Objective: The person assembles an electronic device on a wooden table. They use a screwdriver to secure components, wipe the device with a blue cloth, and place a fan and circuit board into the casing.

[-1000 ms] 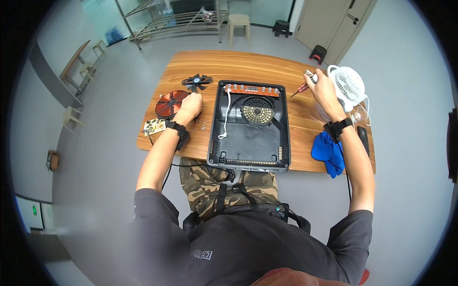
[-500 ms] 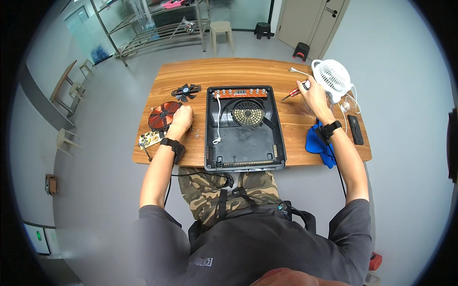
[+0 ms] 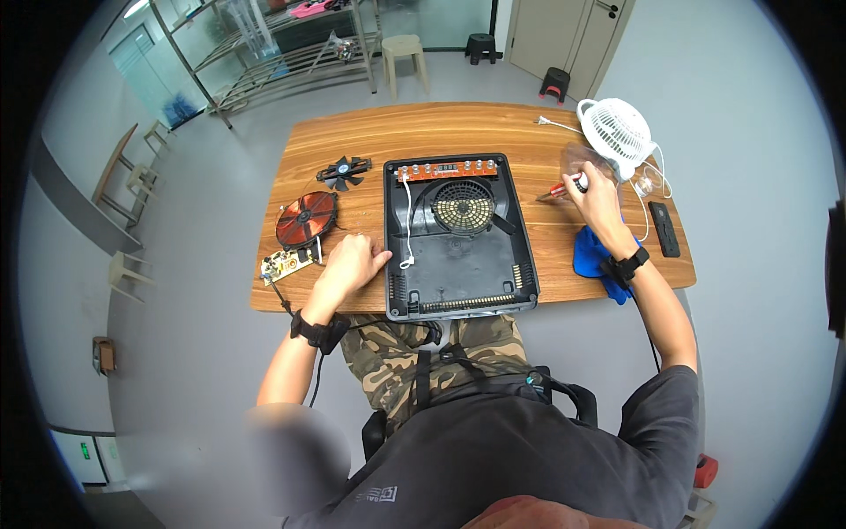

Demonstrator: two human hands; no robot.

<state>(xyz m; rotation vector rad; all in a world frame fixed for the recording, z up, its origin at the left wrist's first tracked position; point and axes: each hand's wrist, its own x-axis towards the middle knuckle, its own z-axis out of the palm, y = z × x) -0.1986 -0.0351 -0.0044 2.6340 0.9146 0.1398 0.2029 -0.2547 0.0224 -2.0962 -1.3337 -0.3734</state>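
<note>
My right hand (image 3: 597, 201) grips a screwdriver (image 3: 557, 190) with a red, black and white handle, its tip pointing left and low over the table. My left hand (image 3: 349, 266) rests on the wood by the left wall of a black open casing (image 3: 458, 273); its fingers are curled, and whatever they hold is hidden. Inside the casing are an orange button board (image 3: 448, 170) along the far edge, a round vent grille (image 3: 463, 208) and a loose white cable (image 3: 408, 231). Left of it lie a copper-red round coil (image 3: 307, 219), a circuit board (image 3: 287, 264) and a black fan (image 3: 344, 173).
A white desk fan (image 3: 614, 132) with its cord stands at the far right of the wooden table (image 3: 405, 128). Near my right wrist lies a blue cloth (image 3: 592, 260), with a clear plastic container (image 3: 577, 157) beyond. A black flat strip (image 3: 664, 229) sits by the right edge.
My left hand has moved from beside the coil toward me and right, to the casing's left wall. My right hand with the screwdriver has shifted slightly right and nearer.
</note>
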